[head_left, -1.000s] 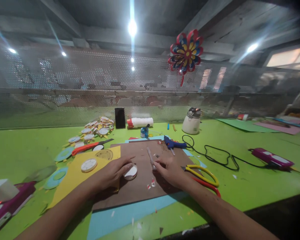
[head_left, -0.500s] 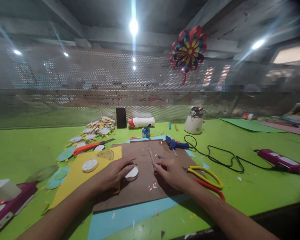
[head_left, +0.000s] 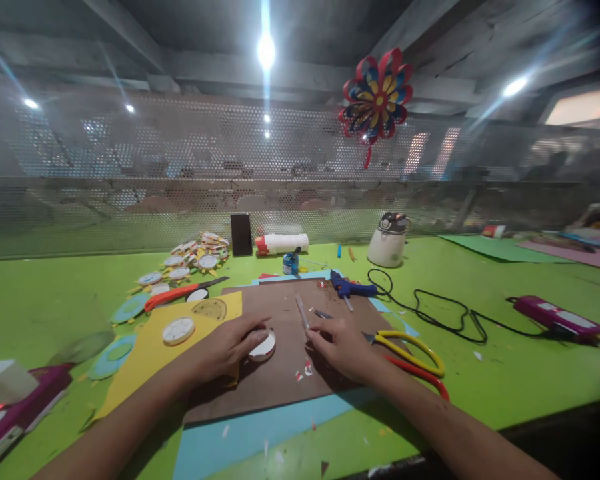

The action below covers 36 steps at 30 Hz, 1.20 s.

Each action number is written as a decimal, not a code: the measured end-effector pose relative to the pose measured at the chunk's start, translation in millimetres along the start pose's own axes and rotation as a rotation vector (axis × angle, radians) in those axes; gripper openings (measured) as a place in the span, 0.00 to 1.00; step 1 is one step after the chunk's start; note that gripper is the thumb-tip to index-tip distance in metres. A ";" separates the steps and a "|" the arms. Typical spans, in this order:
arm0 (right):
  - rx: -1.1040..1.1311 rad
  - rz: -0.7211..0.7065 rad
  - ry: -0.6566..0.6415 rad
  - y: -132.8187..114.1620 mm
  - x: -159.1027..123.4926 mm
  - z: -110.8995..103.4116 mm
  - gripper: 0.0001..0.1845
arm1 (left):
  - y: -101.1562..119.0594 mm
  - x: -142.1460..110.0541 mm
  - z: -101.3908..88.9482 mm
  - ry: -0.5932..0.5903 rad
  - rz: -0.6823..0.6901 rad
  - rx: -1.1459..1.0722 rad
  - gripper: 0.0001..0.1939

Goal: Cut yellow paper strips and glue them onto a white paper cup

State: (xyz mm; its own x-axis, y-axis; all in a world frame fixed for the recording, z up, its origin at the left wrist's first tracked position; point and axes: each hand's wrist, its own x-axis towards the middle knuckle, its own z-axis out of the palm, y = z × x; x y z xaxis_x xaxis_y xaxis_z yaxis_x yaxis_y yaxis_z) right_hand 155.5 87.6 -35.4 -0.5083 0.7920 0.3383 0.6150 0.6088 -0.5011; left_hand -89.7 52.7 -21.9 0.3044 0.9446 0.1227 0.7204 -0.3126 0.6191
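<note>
My left hand [head_left: 230, 347] lies over the brown board [head_left: 280, 393], its fingers together at the left edge of a round white disc [head_left: 266, 348]. Part of the disc is covered by those fingers. In a pinch, my right hand [head_left: 340, 343] holds the near end of a slim pale stick [head_left: 301, 308], which points away from me over the board; its exact kind is unclear. Large scissors [head_left: 415, 343] with one yellow and one red handle lie beside my right wrist, blades partly hidden. Red and white paper scraps [head_left: 307, 367] are between the hands.
Yellow sheet [head_left: 145, 360] with another white disc [head_left: 179, 331] lies left, near an orange-handled cutter [head_left: 175, 295] and piled flower-like pieces [head_left: 207, 250]. A blue glue gun [head_left: 353, 287] rests behind the board; its black cord [head_left: 445, 317] runs toward a purple power strip [head_left: 557, 317].
</note>
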 end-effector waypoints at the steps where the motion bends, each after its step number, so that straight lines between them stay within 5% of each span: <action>1: -0.003 0.001 -0.002 0.0 -0.1 0.2 0.14 | 0.1 0.1 0.1 -0.001 0.004 0.001 0.25; 36: -0.034 0.029 -0.040 1.3 -0.2 1.4 0.14 | 0.1 2.2 -1.1 -0.030 0.112 0.065 0.21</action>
State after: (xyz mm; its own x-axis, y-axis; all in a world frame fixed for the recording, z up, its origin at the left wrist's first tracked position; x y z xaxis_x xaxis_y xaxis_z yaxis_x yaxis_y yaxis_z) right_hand 155.5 88.1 -37.3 -0.5130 0.8072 0.2919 0.6496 0.5874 -0.4827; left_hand -89.7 54.9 -20.7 0.4024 0.9006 0.1644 0.7198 -0.4223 0.5510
